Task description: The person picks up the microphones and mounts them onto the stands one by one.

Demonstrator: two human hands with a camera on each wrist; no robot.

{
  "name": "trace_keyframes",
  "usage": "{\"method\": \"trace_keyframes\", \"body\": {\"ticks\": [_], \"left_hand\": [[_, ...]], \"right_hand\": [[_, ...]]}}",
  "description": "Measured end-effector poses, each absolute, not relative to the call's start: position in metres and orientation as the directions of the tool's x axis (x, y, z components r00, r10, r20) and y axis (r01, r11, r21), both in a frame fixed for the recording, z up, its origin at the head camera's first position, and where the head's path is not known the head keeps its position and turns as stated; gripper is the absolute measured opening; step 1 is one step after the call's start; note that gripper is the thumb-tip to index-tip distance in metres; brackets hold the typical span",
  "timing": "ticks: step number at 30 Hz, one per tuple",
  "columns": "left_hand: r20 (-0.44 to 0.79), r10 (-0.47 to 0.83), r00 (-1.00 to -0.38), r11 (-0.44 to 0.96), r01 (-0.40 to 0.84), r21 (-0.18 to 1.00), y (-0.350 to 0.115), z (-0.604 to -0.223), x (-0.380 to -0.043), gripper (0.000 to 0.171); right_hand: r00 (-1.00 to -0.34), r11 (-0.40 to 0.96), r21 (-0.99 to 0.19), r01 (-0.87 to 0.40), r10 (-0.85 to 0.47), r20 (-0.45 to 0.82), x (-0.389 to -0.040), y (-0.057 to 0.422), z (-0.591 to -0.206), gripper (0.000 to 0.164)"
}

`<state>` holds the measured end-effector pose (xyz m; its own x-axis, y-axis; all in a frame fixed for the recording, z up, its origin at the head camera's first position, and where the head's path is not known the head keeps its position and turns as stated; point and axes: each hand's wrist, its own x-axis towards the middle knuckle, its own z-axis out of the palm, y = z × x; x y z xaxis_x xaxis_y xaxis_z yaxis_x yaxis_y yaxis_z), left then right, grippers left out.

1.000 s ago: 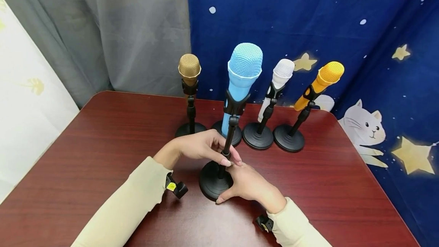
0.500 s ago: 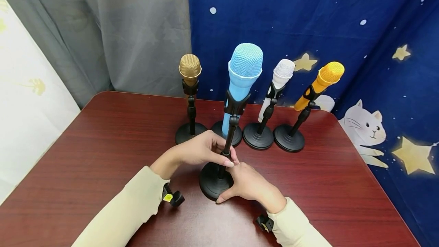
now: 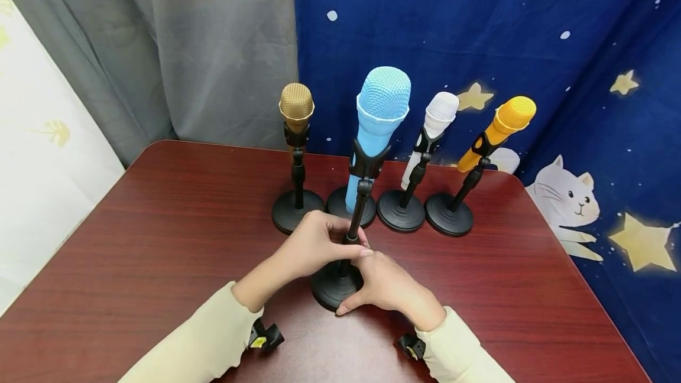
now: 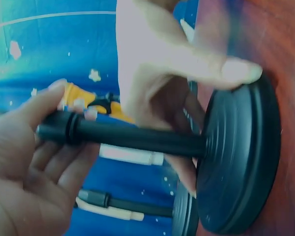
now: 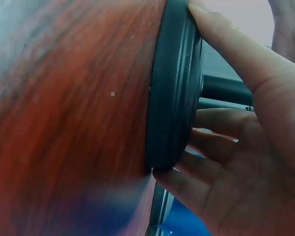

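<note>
A light blue microphone (image 3: pixel 384 105) sits tilted in the clip of a black desk stand (image 3: pixel 362 197) at mid-table. My left hand (image 3: pixel 317 241) curls round the collar partway up the stand's pole, thumb in front and fingers behind. With thumb and fingers spread to either side, my right hand (image 3: pixel 388 284) grips the round base (image 3: pixel 328 288) at its rim. In the left wrist view the collar (image 4: pixel 59 128) lies between my left thumb and fingers. The right wrist view shows the base (image 5: pixel 173 93) flat on the tabletop.
Behind stand a gold microphone (image 3: pixel 296 105), a white microphone (image 3: pixel 440 112) and a yellow microphone (image 3: pixel 508 120), each on its own black stand. Another round black base (image 3: pixel 369 211) shows behind the blue microphone. Grey and blue curtains (image 3: pixel 452 16) hang past the table's back edge.
My left wrist and forearm have swung down toward the near edge, turning the hand about the collar. The stand and my right hand stay almost where they were.
</note>
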<state>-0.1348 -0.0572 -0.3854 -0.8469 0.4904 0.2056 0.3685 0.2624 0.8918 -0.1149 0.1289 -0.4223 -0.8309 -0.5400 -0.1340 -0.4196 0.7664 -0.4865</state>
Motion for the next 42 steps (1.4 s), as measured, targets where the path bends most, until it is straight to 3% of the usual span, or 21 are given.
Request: {"method": "trace_keyframes", "body": {"ticks": [6,17,22,29,35,42], "left_hand": [[0.301,0.335,-0.893,0.384,0.421,0.822,-0.048,-0.385,-0.120,0.010],[0.442,0.199,-0.875,0.499,0.479,0.723,-0.040,-0.387,-0.107,0.018],[0.372,0.326,-0.869,0.464,0.490,0.738,-0.047,-0.382,-0.112,0.015],[0.191,0.550,-0.813,0.322,0.418,0.850,-0.065,-0.372,-0.124,0.019],[0.182,0.604,-0.776,0.319,0.445,0.837,-0.071,-0.368,-0.127,0.024],[0.175,0.610,-0.773,0.358,0.465,0.809,-0.074,-0.367,-0.128,0.025]], "right_hand": [[-0.831,0.737,-0.538,-0.410,-0.545,-0.112,-0.115,0.130,-0.424,0.102],[-0.826,0.739,-0.497,-0.454,-0.558,-0.077,-0.115,0.130,-0.425,0.097],[-0.828,0.738,-0.514,-0.437,-0.553,-0.090,-0.114,0.130,-0.424,0.099],[-0.827,0.760,-0.477,-0.441,-0.550,-0.112,-0.114,0.129,-0.423,0.075],[-0.834,0.773,-0.468,-0.429,-0.537,-0.123,-0.113,0.128,-0.422,0.070],[-0.835,0.780,-0.434,-0.451,-0.540,-0.104,-0.114,0.128,-0.424,0.056]]}}
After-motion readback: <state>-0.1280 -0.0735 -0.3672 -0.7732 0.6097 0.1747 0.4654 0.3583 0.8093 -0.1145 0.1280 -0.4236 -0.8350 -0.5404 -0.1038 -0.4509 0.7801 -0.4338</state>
